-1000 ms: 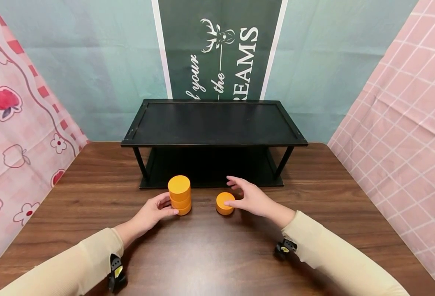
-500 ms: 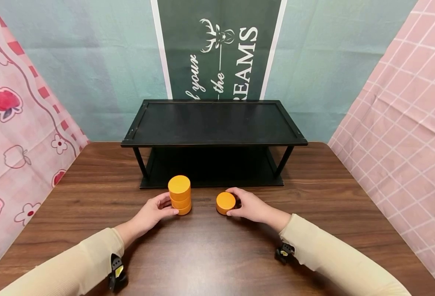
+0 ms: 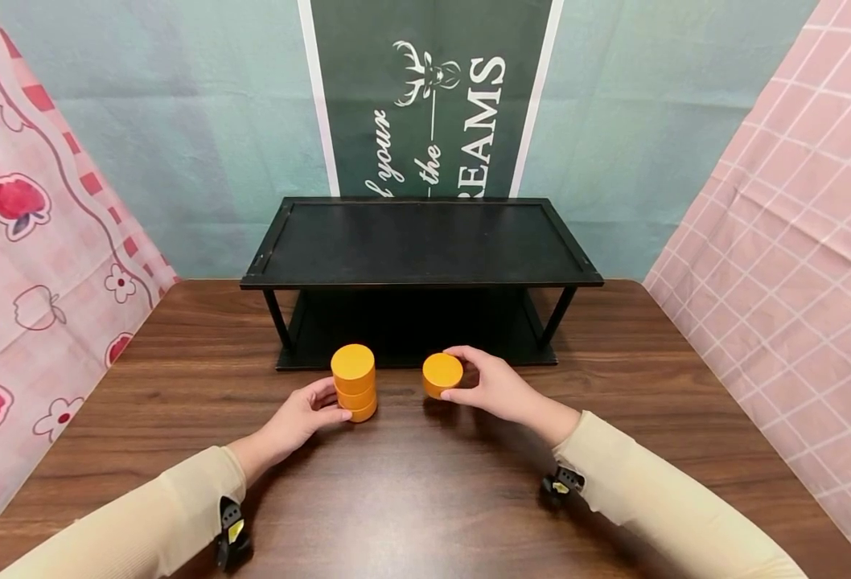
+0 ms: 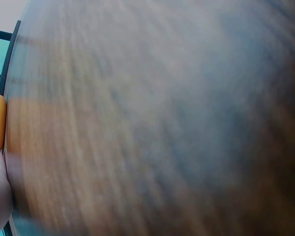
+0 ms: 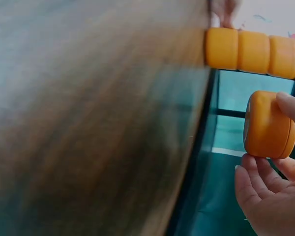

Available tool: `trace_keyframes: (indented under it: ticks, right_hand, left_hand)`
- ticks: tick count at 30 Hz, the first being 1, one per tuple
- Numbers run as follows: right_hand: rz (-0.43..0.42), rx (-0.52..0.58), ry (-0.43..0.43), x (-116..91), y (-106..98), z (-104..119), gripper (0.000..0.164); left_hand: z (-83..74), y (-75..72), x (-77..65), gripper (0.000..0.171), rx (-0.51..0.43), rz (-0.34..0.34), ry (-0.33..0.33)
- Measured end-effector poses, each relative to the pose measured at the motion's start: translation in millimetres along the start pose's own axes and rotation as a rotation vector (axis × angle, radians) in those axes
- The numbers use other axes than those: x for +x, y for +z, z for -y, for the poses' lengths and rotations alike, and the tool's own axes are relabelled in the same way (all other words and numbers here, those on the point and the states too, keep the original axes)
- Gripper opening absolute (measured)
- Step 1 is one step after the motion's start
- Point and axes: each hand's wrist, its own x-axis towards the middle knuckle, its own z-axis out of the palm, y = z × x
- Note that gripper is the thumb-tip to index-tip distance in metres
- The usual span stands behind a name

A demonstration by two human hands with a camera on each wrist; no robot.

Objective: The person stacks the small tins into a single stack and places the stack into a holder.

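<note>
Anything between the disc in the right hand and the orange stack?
Nothing visible. The right hand holds the disc above the table, right of the stack; the left hand holds it from the other side.

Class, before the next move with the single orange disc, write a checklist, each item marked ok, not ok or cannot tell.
1. Right hand grips the single disc: ok.
2. Single disc is clear of the table: ok.
3. Stack of three discs stands upright: ok.
4. Left hand is touching the stack: ok.
5. Single disc is over the stack: not ok, it is to the right.
6. Grip is firm enough: cannot tell.
</note>
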Motion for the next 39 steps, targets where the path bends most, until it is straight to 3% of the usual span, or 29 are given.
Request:
trace_keyframes:
  ticks: [18,24,31,39]
  right_hand:
    - [-0.133,-0.032,-0.025,18.9,-33.2,42.3,0.063]
    - [-0.13,-0.021,-0.025,21.2,-33.4,47.1,0.063]
    - [-0.137,-0.023,-0.037,24.2,-29.7,46.9,0.063]
    - [-0.128,-0.029,-0.055,32.4,-22.2,50.5,0.063]
  left_hand:
    - [0.2,-0.7,2.0,0.061,0.02,-0.001,0.005]
    - [0.8,-0.2,1.2,0.063,0.017,-0.001,-0.001]
    - [5.1,-2.2,0.3,0.062,0.061,0.001,0.073]
    - [2.2,-0.8,1.0,0.061,0.01,-0.001,0.017]
